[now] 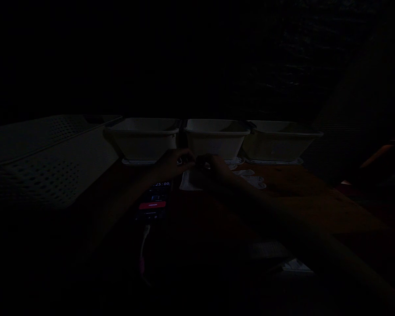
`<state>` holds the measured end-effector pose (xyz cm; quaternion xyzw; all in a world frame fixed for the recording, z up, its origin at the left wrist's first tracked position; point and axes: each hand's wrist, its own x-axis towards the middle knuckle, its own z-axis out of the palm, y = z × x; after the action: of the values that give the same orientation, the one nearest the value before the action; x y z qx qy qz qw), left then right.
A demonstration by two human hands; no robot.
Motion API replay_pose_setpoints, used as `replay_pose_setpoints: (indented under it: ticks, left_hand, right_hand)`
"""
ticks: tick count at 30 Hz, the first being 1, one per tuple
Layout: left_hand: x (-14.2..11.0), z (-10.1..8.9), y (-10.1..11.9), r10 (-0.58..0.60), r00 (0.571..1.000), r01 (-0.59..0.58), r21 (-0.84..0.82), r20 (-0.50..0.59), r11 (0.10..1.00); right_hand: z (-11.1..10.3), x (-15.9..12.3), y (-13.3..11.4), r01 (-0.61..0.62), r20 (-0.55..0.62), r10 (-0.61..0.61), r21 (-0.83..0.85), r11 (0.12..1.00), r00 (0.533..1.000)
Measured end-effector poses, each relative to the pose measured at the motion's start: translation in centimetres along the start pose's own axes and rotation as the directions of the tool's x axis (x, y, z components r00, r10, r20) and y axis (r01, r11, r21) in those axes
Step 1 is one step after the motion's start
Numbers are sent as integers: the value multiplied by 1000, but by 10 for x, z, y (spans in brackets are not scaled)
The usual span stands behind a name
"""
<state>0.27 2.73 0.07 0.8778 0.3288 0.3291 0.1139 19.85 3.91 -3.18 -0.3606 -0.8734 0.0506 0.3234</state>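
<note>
The picture is very dark. My left hand (175,161) and my right hand (215,166) are close together over the middle of the table, their fingers bent inward in a pinch. Whatever the fingertips hold, if anything, is too dark to make out. Just beneath them a white glove (191,181) lies flat on the wooden table (303,197), its fingers spread toward the right. My right forearm hides part of it. A lit phone (154,204) with a timer display lies below my left wrist, a white cable (144,241) running from its lower end.
Three pale tubs, the left tub (148,142), the middle tub (215,142) and the right tub (278,145), line the table's back. A large perforated basket (95,153) stands at the left. Another person's arm (378,153) shows at the far right.
</note>
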Motion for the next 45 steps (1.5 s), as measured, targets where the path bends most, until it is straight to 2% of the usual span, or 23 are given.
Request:
replay_pose_setpoints:
  ticks: [7, 15, 28, 37, 45]
  left_hand:
    - [0, -1, -1, -37, 999, 38, 20, -25, 999]
    - [0, 0, -5, -143, 990, 143, -4, -19, 990]
    - [0, -1, -8, -70, 998, 70, 28, -9, 997]
    - [-1, 1, -5, -93, 996, 93, 10, -10, 996]
    - [-4, 5, -6, -130, 991, 131, -64, 6, 989]
  right_hand:
    - [-2, 0, -5, 2, -2, -1, 15, 1000, 1000]
    - [-4, -1, -7, -21, -8, 21, -32, 999, 1000]
    - [-7, 0, -7, -27, 13, 27, -23, 999, 1000]
    - [-8, -1, -13, -31, 12, 31, -30, 999, 999]
    - [-3, 0, 0, -88, -20, 89, 33, 996, 996]
